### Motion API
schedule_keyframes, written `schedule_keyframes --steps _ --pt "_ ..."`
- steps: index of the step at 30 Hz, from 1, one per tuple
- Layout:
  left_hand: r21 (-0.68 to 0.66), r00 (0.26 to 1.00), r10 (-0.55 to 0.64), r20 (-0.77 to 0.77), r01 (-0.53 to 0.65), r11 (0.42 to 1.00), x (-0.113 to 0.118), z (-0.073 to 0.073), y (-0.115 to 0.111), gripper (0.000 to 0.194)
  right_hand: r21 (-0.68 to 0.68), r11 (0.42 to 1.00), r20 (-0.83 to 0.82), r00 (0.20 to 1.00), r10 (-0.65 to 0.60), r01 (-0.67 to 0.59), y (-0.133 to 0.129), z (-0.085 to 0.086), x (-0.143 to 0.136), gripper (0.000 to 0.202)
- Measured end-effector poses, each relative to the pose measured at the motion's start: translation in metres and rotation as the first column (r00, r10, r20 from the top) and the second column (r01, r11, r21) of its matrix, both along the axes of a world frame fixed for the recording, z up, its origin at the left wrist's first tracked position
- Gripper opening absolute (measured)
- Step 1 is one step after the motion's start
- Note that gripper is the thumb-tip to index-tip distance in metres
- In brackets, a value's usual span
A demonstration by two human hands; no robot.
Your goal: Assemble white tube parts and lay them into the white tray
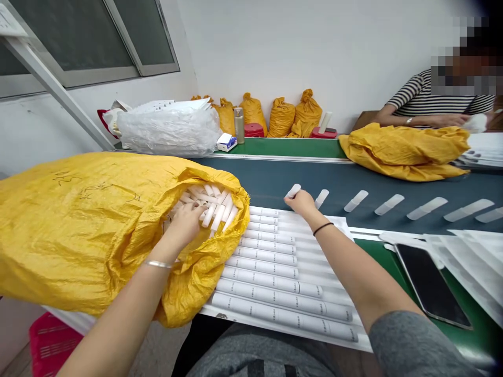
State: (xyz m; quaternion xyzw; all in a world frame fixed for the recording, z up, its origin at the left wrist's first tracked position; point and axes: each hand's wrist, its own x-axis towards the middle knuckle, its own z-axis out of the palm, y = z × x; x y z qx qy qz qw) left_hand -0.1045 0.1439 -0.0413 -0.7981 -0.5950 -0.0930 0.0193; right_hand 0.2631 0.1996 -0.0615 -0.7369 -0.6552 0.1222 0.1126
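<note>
My left hand (184, 222) reaches into the mouth of a large yellow woven sack (94, 209). Its fingers are curled among loose white plastic tubes (220, 212) and seem closed on one, though the fingertips are partly hidden. Over the dark conveyor belt (271, 183), my right hand (303, 203) grips a white plastic tube (293, 190), its rounded end showing above the fingers. Several similar tubes (356, 201) lie slanted in a spaced row on the belt to the right. Between my arms, rows of white tubes with small print (271, 269) lie side by side on a white sheet.
At right, a black phone (430, 283) rests on the green tabletop beside white sheets (471, 267). Across the belt sit a plastic-wrapped bundle (168, 128), a bottle (239, 125) and a yellow sack (404, 149). Another person in a striped shirt (418, 91) works there.
</note>
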Motion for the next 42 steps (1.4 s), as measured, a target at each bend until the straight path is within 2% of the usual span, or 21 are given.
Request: schedule_keyframes --steps 2,4,7,9,11,13,15,17,19,21,23,26,28,30,32,34,35,36,38,40,42 --pt "-0.042 0.998 -0.047 -0.041 0.045 0.998 -0.001 -0.008 0.016 0.049 -0.092 0.995 0.0 0.999 -0.033 0.033 0.01 -0.005 0.006 0.029" --pt "-0.074 0.993 -0.102 -0.065 0.097 0.993 0.0 -0.013 0.024 0.046 -0.136 0.99 0.008 0.999 -0.038 0.039 0.008 -0.005 0.008 0.036" --pt "-0.101 0.983 -0.17 -0.071 0.163 0.982 0.001 -0.018 0.028 0.042 -0.104 0.994 0.042 0.999 -0.017 0.022 -0.018 0.006 0.008 0.054" --pt "-0.113 0.977 -0.203 -0.058 0.196 0.974 0.001 -0.019 0.027 0.042 -0.073 0.996 0.055 0.997 0.053 -0.049 -0.052 0.017 0.008 0.051" --pt "-0.123 0.973 -0.23 -0.032 0.224 0.967 0.001 -0.021 0.025 0.042 -0.09 0.982 0.046 0.984 0.172 -0.167 -0.098 0.022 0.009 0.038" --pt "-0.121 0.97 -0.241 0.009 0.24 0.963 0.0 -0.021 0.023 0.04 -0.159 0.945 0.03 0.955 0.293 -0.285 -0.148 0.016 0.013 0.033" --pt "-0.091 0.97 -0.233 0.065 0.238 0.967 -0.002 -0.017 0.019 0.035 -0.243 0.878 0.074 0.895 0.44 -0.412 -0.194 0.0 0.018 0.023" --pt "-0.039 0.968 -0.211 0.136 0.218 0.975 -0.003 -0.01 0.014 0.03 -0.185 0.882 0.142 0.876 0.461 -0.434 -0.226 -0.021 0.025 0.024" --pt "0.008 0.956 -0.197 0.218 0.2 0.98 -0.002 -0.001 0.004 0.03 -0.05 0.908 0.159 0.894 0.419 -0.417 -0.243 -0.035 0.032 0.029" --pt "0.039 0.934 -0.205 0.292 0.202 0.978 0.004 0.01 -0.011 0.031 0.08 0.925 0.088 0.927 0.364 -0.371 -0.246 -0.036 0.037 0.023" --pt "0.077 0.88 -0.259 0.398 0.249 0.965 0.016 0.021 -0.031 0.029 0.156 0.947 -0.045 0.955 0.292 -0.282 -0.241 -0.025 0.037 0.018" --pt "0.141 0.711 -0.355 0.607 0.344 0.928 0.045 0.031 -0.063 0.022 0.228 0.958 -0.279 0.931 0.235 -0.174 -0.226 0.004 0.021 0.018" --pt "0.134 0.534 -0.316 0.784 0.351 0.927 0.067 0.031 -0.083 0.019 0.305 0.937 -0.42 0.86 0.291 -0.168 -0.216 0.021 0.004 0.022" --pt "0.089 0.28 -0.183 0.942 0.318 0.944 0.086 0.028 -0.099 0.03 0.351 0.919 -0.564 0.744 0.359 -0.178 -0.206 0.031 -0.016 0.025" --pt "0.031 0.024 -0.04 0.999 0.288 0.957 0.1 0.024 -0.11 0.045 0.332 0.92 -0.723 0.57 0.39 -0.209 -0.199 0.035 -0.032 0.026" --pt "-0.013 -0.141 0.054 0.989 0.281 0.96 0.106 0.021 -0.116 0.052 0.3 0.922 -0.838 0.395 0.377 -0.243 -0.194 0.035 -0.042 0.029" --pt "-0.033 -0.18 0.085 0.98 0.274 0.961 0.106 0.021 -0.118 0.05 0.302 0.921 -0.861 0.343 0.374 -0.246 -0.192 0.036 -0.044 0.031" --pt "-0.061 -0.188 0.112 0.976 0.261 0.963 0.105 0.02 -0.119 0.046 0.32 0.917 -0.861 0.331 0.387 -0.238 -0.191 0.037 -0.044 0.03" --pt "-0.135 -0.113 0.163 0.98 0.221 0.966 0.099 0.021 -0.119 0.039 0.414 0.881 -0.785 0.402 0.472 -0.226 -0.188 0.041 -0.041 0.027" --pt "-0.212 0.052 0.205 0.977 0.201 0.956 0.093 0.021 -0.12 0.035 0.533 0.793 -0.619 0.503 0.603 -0.295 -0.185 0.047 -0.035 0.027" --pt "-0.252 0.213 0.205 0.955 0.221 0.942 0.088 0.02 -0.122 0.034 0.6 0.692 -0.449 0.547 0.706 -0.401 -0.182 0.052 -0.029 0.032"
